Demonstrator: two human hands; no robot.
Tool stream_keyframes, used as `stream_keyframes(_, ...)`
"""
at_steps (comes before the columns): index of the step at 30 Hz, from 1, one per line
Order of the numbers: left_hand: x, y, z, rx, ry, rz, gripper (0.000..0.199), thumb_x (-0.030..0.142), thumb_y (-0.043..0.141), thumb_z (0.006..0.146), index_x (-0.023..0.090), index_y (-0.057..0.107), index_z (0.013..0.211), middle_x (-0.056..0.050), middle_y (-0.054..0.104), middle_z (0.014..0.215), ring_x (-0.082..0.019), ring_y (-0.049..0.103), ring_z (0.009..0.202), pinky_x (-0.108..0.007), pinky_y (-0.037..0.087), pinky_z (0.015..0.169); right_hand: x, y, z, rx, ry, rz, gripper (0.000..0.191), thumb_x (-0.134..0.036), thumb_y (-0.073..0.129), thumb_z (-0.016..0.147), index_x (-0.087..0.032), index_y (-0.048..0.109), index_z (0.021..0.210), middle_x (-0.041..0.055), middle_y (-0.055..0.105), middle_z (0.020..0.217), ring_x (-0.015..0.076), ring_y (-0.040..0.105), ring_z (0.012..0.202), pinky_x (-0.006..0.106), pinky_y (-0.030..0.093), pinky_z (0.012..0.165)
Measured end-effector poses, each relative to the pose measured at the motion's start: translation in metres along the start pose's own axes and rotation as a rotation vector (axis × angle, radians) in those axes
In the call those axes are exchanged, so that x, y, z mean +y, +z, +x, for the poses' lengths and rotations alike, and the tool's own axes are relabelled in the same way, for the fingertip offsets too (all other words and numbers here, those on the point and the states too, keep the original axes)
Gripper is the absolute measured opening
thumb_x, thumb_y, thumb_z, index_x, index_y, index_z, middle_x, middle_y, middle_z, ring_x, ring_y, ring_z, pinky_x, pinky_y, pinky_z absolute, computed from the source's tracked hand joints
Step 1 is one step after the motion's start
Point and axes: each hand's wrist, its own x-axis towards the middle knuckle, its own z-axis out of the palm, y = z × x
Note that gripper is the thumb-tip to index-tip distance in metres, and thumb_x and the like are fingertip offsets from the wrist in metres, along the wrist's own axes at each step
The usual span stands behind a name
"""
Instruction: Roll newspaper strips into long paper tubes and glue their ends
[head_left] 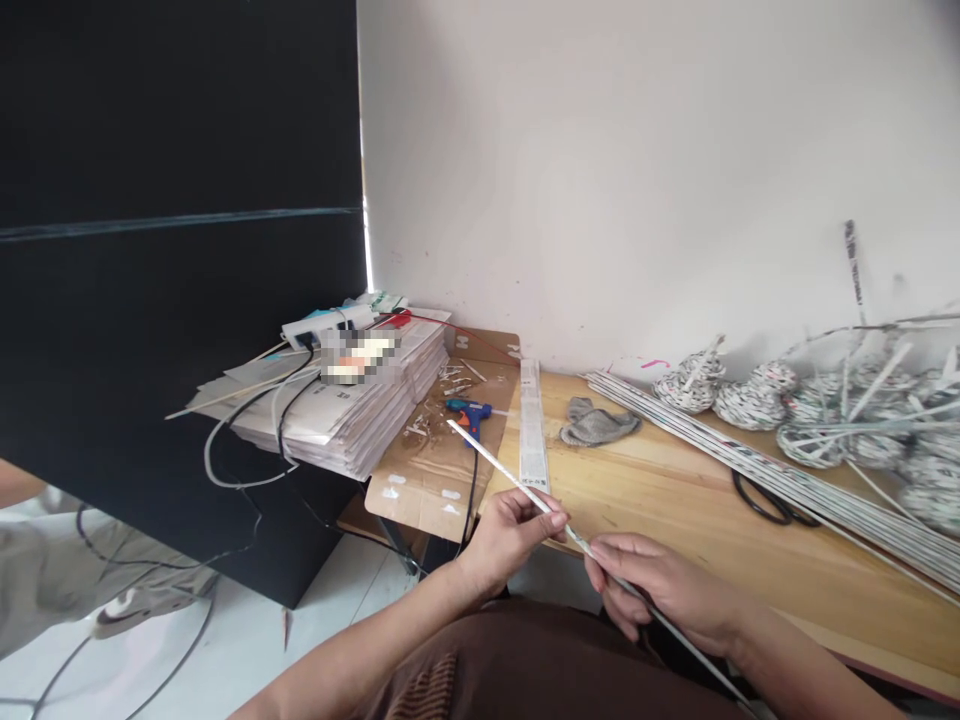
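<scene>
A long thin rolled-paper stick [491, 458] slants across in front of my body, its far tip pointing up and left over the cardboard. My left hand [516, 530] pinches it between thumb and fingers. Further down the same stick, my right hand [645, 580] grips it with closed fingers. The lower end of the stick runs past my right hand to the bottom edge of view. Just beyond my left hand, a flat printed paper strip [533, 425] lies on the wooden table [622, 490].
A blue glue gun [469, 414] rests on the cardboard [420, 490] among scraps. Left of it is a tall paper stack [330, 420] with a power strip [330, 325]. A grey glove [596, 424], bundled paper sticks [750, 465], black-handled scissors [761, 505] and woven paper pieces [765, 395] lie rightward.
</scene>
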Motion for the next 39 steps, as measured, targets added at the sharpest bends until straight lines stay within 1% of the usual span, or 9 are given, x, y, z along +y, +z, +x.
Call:
stream_keyframes(6,-0.001,-0.005,-0.001,0.053,-0.017,-0.003,0.021,0.032,0.076,0.071,0.013,0.070,0.079,-0.001,0.062,0.067,-0.011,0.056,0.063,-0.024,0.044,0.066,0.001,0.004,0.002,0.368,-0.232,-0.685,0.039,-0.053,0.040,0.093,-0.019,0.056,0.082,0.0047,0.058,0.076,0.0190,0.052,0.074,0.030,0.037,0.068)
stream_keyframes(11,-0.001,-0.008,-0.002,0.029,-0.018,0.018,0.018,0.031,0.075,0.073,0.014,0.070,0.078,-0.001,0.062,0.068,-0.011,0.056,0.065,-0.023,0.043,0.067,-0.001,0.000,0.000,0.073,-0.015,-0.249,0.050,-0.056,0.023,0.096,-0.018,0.054,0.085,-0.0034,0.042,0.053,0.0143,0.049,0.054,0.027,0.041,0.060)
stream_keyframes(16,-0.005,-0.008,-0.002,0.038,-0.045,0.028,0.016,0.028,0.075,0.074,0.015,0.070,0.081,-0.001,0.064,0.073,-0.010,0.056,0.067,-0.022,0.043,0.069,-0.003,0.002,-0.004,0.306,-0.145,-0.513,0.044,-0.057,0.041,0.091,-0.018,0.056,0.078,0.0022,0.054,0.069,0.0162,0.053,0.068,0.027,0.039,0.063)
stream_keyframes(20,-0.008,-0.010,-0.003,0.018,-0.070,0.009,0.016,0.027,0.075,0.073,0.015,0.070,0.083,-0.001,0.065,0.072,-0.011,0.058,0.069,-0.023,0.044,0.072,-0.001,0.000,-0.005,-0.017,-0.015,-0.153,0.056,-0.057,0.019,0.096,-0.016,0.056,0.088,-0.0049,0.037,0.052,0.0138,0.051,0.050,0.026,0.040,0.056)
stream_keyframes(25,-0.009,-0.012,-0.001,0.125,-0.116,0.005,0.020,0.028,0.078,0.070,0.015,0.072,0.083,-0.001,0.065,0.076,-0.011,0.059,0.071,-0.024,0.047,0.075,0.002,-0.001,-0.008,0.387,-0.223,-0.645,0.042,-0.056,0.046,0.090,-0.016,0.060,0.086,0.0046,0.057,0.074,0.0179,0.054,0.073,0.029,0.038,0.069)
stream_keyframes(27,-0.008,-0.012,-0.001,0.137,-0.123,0.007,0.020,0.028,0.078,0.069,0.014,0.072,0.083,-0.002,0.066,0.077,-0.011,0.060,0.071,-0.024,0.047,0.075,0.003,-0.003,-0.008,0.334,-0.192,-0.594,0.046,-0.054,0.037,0.094,-0.016,0.062,0.087,0.0036,0.056,0.070,0.0166,0.054,0.070,0.029,0.039,0.069)
stream_keyframes(31,-0.005,-0.012,0.002,0.167,-0.109,-0.014,0.020,0.027,0.079,0.069,0.014,0.072,0.082,-0.001,0.065,0.076,-0.010,0.061,0.071,-0.024,0.049,0.077,0.001,-0.010,-0.011,-0.064,-0.008,-0.129,0.057,-0.057,0.026,0.096,-0.012,0.062,0.093,-0.0047,0.041,0.052,0.0119,0.051,0.050,0.025,0.042,0.058)
stream_keyframes(34,-0.003,-0.011,0.004,0.192,-0.100,-0.033,0.021,0.028,0.080,0.068,0.014,0.071,0.081,-0.001,0.067,0.079,-0.010,0.062,0.071,-0.026,0.050,0.078,-0.003,-0.014,-0.011,0.162,-0.073,-0.225,0.047,-0.055,0.041,0.093,-0.014,0.063,0.097,-0.0022,0.052,0.062,0.0104,0.052,0.056,0.023,0.041,0.059)
stream_keyframes(39,-0.002,-0.003,0.006,0.109,-0.121,0.008,0.022,0.027,0.079,0.068,0.014,0.070,0.083,-0.001,0.066,0.076,-0.009,0.061,0.068,-0.024,0.049,0.073,-0.007,-0.007,-0.004,0.224,-0.103,-0.366,0.042,-0.051,0.042,0.094,-0.016,0.066,0.091,-0.0014,0.057,0.063,0.0096,0.048,0.054,0.022,0.037,0.055)
